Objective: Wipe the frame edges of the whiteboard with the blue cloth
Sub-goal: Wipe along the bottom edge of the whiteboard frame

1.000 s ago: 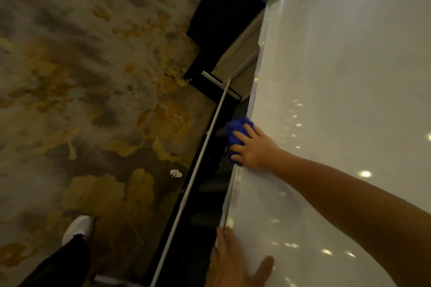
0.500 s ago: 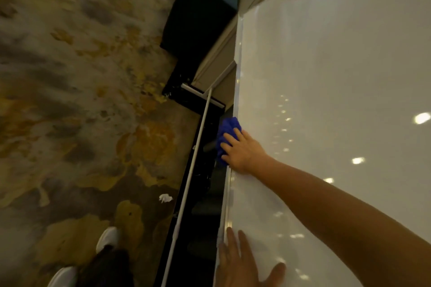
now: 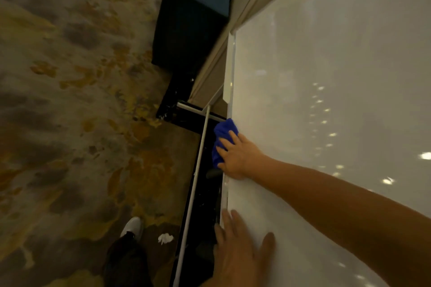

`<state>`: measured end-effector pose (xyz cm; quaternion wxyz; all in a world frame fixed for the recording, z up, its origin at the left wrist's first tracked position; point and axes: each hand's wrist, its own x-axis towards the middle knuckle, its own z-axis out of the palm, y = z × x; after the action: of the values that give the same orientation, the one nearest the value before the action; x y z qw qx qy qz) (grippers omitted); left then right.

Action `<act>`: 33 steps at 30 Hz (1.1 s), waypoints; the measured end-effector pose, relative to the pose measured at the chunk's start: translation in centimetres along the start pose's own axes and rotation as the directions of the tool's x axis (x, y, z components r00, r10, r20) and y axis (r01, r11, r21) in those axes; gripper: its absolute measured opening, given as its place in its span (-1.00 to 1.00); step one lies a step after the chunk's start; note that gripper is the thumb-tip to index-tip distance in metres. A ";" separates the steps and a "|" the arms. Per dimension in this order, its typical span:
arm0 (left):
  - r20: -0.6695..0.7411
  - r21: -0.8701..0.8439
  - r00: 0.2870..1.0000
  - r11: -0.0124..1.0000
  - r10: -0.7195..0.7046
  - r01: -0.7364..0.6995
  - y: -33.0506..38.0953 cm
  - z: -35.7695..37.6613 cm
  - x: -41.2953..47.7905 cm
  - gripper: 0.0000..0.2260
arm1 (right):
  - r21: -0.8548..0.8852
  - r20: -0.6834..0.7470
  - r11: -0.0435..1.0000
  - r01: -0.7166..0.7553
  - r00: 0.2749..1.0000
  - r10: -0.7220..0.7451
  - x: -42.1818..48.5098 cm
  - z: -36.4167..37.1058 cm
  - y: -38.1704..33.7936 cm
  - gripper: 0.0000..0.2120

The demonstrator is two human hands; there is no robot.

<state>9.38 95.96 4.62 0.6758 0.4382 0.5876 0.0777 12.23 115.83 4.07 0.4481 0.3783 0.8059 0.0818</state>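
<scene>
My right hand (image 3: 238,156) presses the blue cloth (image 3: 221,140) flat-fingered against the whiteboard (image 3: 314,100) frame's left edge (image 3: 229,72). Cloth judged soft, light, bunching; best gripped wrapped over the edge. My left hand (image 3: 238,251) lies open, bracing the board near its edge.

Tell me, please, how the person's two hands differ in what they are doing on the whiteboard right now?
The right hand presses the blue cloth against the whiteboard's frame edge; the left hand holds nothing. The right hand's fingers curl over the cloth, while the left hand's lie spread flat. Both rest near the same edge.
</scene>
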 end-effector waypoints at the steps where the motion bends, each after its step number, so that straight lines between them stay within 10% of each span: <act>1: -0.020 -0.014 1.000 1.000 0.019 -0.019 1.1 -0.8 1.0 -0.04 | -0.012 0.026 0.998 0.069 0.997 -0.068 -0.2 0.5 -0.6 -0.37; 5: -0.114 -0.089 0.989 0.991 0.091 -0.102 4.6 -3.5 4.3 -0.15 | -0.087 0.113 0.953 0.292 0.953 -0.282 -0.4 1.3 0.4 -0.46; 10: 0.001 -0.184 0.998 0.981 0.061 -0.060 7.1 -6.1 8.6 -0.02 | -0.078 0.011 0.997 0.009 1.000 -0.008 6.1 -2.4 11.1 -0.42; 16: -0.015 -0.141 0.977 0.966 0.215 -0.215 9.7 -10.0 14.4 -0.15 | -0.039 0.112 0.983 0.179 0.978 -0.174 6.1 0.1 11.0 -0.43; 22: 0.287 -0.161 0.948 0.982 0.139 -0.095 11.2 -19.9 22.4 -0.30 | -0.064 0.111 0.997 0.039 0.993 -0.032 16.2 -4.5 20.0 -0.42; 28: 0.072 -0.022 0.988 0.991 0.135 -0.134 15.5 -32.2 30.2 -0.24 | -0.027 0.110 0.989 -0.148 0.983 0.150 25.8 -9.2 28.0 -0.40; 33: -0.010 0.224 0.945 0.922 0.327 -0.316 22.1 -36.0 34.1 0.02 | 0.002 0.173 1.000 0.002 0.985 -0.003 22.5 -7.8 22.6 -0.31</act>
<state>-2.47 148.48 -2.33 0.5874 0.5985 0.5283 0.1326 11.22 148.58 4.41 0.5163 0.3833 0.7644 0.0474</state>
